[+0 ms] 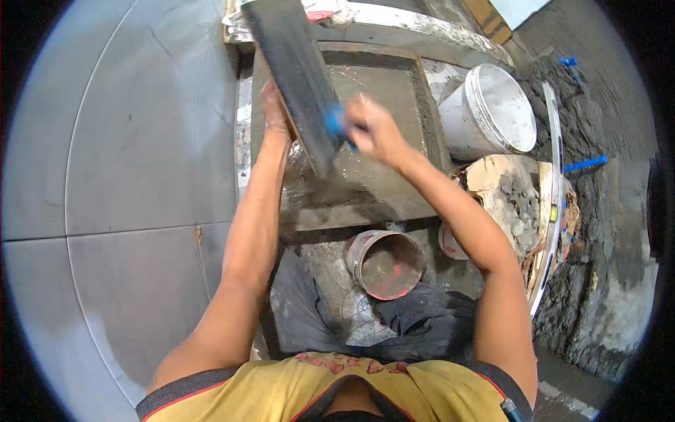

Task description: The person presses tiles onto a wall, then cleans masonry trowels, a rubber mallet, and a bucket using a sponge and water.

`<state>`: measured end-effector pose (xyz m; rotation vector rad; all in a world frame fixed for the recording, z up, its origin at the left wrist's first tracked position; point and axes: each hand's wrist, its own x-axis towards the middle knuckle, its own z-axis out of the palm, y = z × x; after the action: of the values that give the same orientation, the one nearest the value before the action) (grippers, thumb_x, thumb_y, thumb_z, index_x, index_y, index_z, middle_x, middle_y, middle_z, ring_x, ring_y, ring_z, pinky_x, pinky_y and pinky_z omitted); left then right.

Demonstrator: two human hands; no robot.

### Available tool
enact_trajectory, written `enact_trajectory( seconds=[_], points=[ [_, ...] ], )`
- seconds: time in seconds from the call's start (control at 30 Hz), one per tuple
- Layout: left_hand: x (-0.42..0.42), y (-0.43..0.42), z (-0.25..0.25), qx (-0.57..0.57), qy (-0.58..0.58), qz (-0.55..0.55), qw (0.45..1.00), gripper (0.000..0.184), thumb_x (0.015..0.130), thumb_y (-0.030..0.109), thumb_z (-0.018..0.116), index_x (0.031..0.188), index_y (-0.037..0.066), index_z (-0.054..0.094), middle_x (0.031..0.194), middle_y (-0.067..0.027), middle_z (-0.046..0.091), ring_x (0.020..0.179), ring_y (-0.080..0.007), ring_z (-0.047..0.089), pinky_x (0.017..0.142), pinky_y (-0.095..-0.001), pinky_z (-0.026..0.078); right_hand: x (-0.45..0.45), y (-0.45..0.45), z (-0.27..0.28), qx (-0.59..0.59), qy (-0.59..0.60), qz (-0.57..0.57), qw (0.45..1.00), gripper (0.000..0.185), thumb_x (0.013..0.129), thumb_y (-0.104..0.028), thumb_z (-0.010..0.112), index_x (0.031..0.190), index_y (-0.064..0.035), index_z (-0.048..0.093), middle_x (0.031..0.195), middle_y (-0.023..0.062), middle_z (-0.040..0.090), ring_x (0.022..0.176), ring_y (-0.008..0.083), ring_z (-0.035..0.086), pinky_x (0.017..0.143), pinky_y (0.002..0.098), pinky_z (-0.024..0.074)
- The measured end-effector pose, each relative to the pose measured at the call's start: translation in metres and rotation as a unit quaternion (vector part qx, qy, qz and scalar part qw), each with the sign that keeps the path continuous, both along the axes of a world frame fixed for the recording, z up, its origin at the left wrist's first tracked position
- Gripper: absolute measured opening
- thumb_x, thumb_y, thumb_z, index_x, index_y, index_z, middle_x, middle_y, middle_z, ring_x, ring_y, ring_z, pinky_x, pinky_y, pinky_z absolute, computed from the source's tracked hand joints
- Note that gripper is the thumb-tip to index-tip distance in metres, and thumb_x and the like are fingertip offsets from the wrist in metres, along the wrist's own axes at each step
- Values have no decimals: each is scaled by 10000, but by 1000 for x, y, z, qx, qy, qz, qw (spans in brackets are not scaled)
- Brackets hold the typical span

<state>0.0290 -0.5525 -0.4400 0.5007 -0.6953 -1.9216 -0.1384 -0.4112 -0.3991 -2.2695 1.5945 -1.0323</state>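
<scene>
Landmark: shallow trough [358,215] with raised rim, wet grey film and puddled water inside.
Dark slab [295,70]: long, narrow, held tilted above the trough's left part; upper end reaches past the far rim, lower end over the trough's near left part.
Left hand [274,109]: at the slab's left edge, above the trough's left side, fingers against the edge; partly hidden behind it.
Right hand [376,130]: above the middle of the trough, closed round a blue-and-dark tool [335,120] whose blue part meets the slab's right edge. Motion blur here; looks like a brush or scraper, hard to say which.
Right of trough: white bucket [457,119] leaning, mouth turned right, pale residue inside. Nearer the person, a torn-edged board [492,172] with grey rubble [522,204] on it; a long level [553,211] runs alongside, bowed by the lens.
Farther right of trough: rough grey mortar bed [598,232], two blue pieces [585,164] [569,63] on that side.
Near side of trough: small bucket [358,257], stained wall, grey content with a reddish patch.
Left of trough: large grey tiles [140,162], thin joints between.
Far side of trough: pale, spattered ledge [422,32], crumpled cloth [337,13] at its left end.
</scene>
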Motion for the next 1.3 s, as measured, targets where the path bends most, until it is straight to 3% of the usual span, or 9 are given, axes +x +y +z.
enact_trajectory(
  seconds=[0.03, 0.1, 0.2, 0.33, 0.43, 0.53, 0.8, 1.07, 1.3],
  points=[
    [3, -3, 1, 13, 14, 0, 1000, 506, 957, 468, 568, 1223, 38, 604, 1056, -101, 681, 920, -219, 678, 788, -388, 588, -26, 24, -64, 1, 97, 71, 993, 205, 762, -81, 666, 965, -47, 665, 983, 183, 645, 938, 374, 620, 858, 443, 507],
    [6, -11, 6, 34, 36, -13, 999, 495, 964, 466, 561, 1228, 50, 602, 1067, -100, 676, 940, -220, 672, 802, -394, 585, -46, 78, -58, 232, 154, 43, 959, 269, 757, -88, 674, 1024, -61, 653, 1031, 184, 642, 983, 365, 618, 910, 441, 501],
    [11, -8, 16, 44, 56, -73, 995, 489, 972, 455, 553, 1248, 53, 589, 1091, -100, 668, 961, -220, 665, 822, -393, 577, -56, 52, 13, 62, -78, -204, 974, 334, 754, -81, 673, 1085, -59, 645, 1071, 188, 632, 1032, 339, 608, 951, 434, 486],
    [0, 13, 25, 23, 47, -135, 990, 483, 984, 440, 543, 1275, 57, 572, 1123, -100, 657, 989, -220, 655, 849, -391, 566, -5, 33, 106, -119, 43, -15, 992, 388, 732, -69, 721, 1113, -44, 651, 1141, 175, 617, 1062, 352, 596, 956, 437, 479],
    [0, 27, 34, 17, 56, -145, 988, 479, 992, 429, 535, 1295, 60, 559, 1147, -100, 648, 1009, -220, 647, 870, -390, 557, 44, 45, 102, -104, 92, 133, 981, 409, 707, -56, 761, 1103, -82, 663, 1157, 189, 604, 1085, 358, 596, 962, 446, 480],
    [8, 44, 42, 13, 63, -148, 987, 475, 1001, 418, 527, 1316, 63, 546, 1172, -101, 640, 1030, -220, 640, 890, -389, 549, 27, 12, 77, -105, 70, 103, 987, 370, 728, -42, 745, 1089, -77, 669, 1129, 190, 608, 1064, 366, 600, 931, 452, 494],
    [18, 67, 60, 4, 77, -141, 987, 470, 1023, 389, 506, 1369, 71, 511, 1236, -101, 618, 1086, -221, 620, 944, -386, 526, -137, -102, 86, -162, 56, -270, 948, 248, 836, -180, 714, 1055, -63, 715, 1010, 199, 648, 979, 350, 636, 853, 445, 516],
    [-2, 60, 51, -2, 94, -122, 988, 470, 1046, 359, 485, 1423, 79, 476, 1301, -102, 595, 1142, -221, 600, 998, -383, 504, 75, 21, 110, -137, 112, 184, 967, 101, 777, -113, 673, 875, -90, 663, 911, 145, 595, 889, 331, 618, 774, 423, 508],
    [5, 82, 70, 60, -17, -231, 971, 445, 1023, 323, 555, 1367, 41, 550, 1245, -87, 639, 1020, -193, 644, 899, -333, 542, -122, -133, 88, -114, 164, -194, 960, 240, 806, -141, 749, 1024, -51, 709, 991, 190, 609, 942, 351, 620, 839, 408, 515]
  ],
)
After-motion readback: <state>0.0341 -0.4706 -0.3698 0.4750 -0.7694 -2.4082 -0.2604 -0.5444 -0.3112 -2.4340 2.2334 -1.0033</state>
